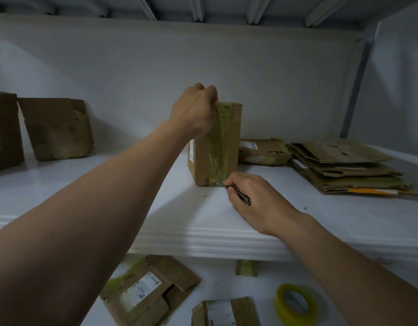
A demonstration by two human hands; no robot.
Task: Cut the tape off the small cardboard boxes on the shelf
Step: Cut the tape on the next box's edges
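Observation:
A small cardboard box (234, 137) stands on end in the middle of the white shelf (156, 231). A strip of yellowish clear tape (221, 147) runs down its front face. My left hand (194, 109) grips the box's top left corner, fingers curled over the upper edge. My right hand (255, 198) rests on the shelf at the box's lower right corner and holds a thin dark cutter (239, 196). The cutter's tip touches the bottom end of the tape.
Two upright boxes (57, 128) stand at the shelf's far left. Flattened cartons (344, 165) are stacked at the right, with another crushed box (262, 151) behind. On the lower level lie opened boxes (147, 292) and a yellow tape roll (295, 304).

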